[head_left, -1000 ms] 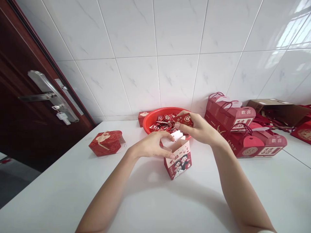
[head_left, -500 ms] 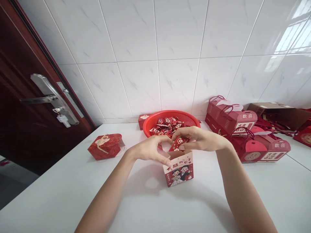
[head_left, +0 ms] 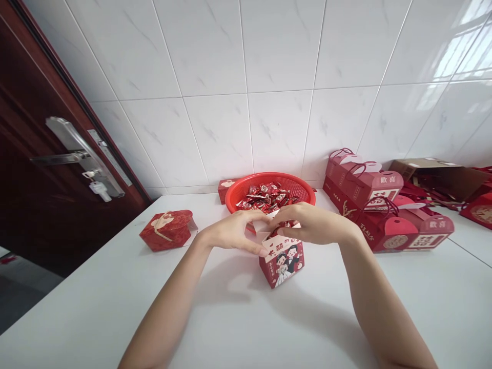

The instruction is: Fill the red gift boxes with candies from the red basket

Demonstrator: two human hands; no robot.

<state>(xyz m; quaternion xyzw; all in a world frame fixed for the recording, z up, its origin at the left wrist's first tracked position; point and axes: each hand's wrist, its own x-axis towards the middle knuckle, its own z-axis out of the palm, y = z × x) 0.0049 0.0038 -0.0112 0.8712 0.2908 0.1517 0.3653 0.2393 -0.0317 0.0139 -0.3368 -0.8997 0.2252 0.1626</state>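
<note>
A small red and white candy box (head_left: 283, 266), printed with a cartoon bride and groom, stands tilted on the white table with its top open. My left hand (head_left: 234, 230) grips the box's left upper edge, thumb on the front and fingers behind. Over the opening, my right hand (head_left: 309, 223) is closed around a red candy packet (head_left: 285, 225), which is partly hidden by the fingers and sits at the box's mouth. Just behind both hands, a red plastic basket (head_left: 303, 184) holds many red wrapped candies (head_left: 263, 197).
On the left lies a dark red box (head_left: 167, 229) with a string. Another red box (head_left: 224, 190) sits behind the basket. Stacked red handled boxes (head_left: 384, 205) and an open cardboard carton (head_left: 457, 179) stand at the right, against the tiled wall (head_left: 215, 138).
My right hand has lowered the candy packet into the box's mouth, so less of it shows. The box has turned and tilted slightly, and my left hand stays on its edge.
</note>
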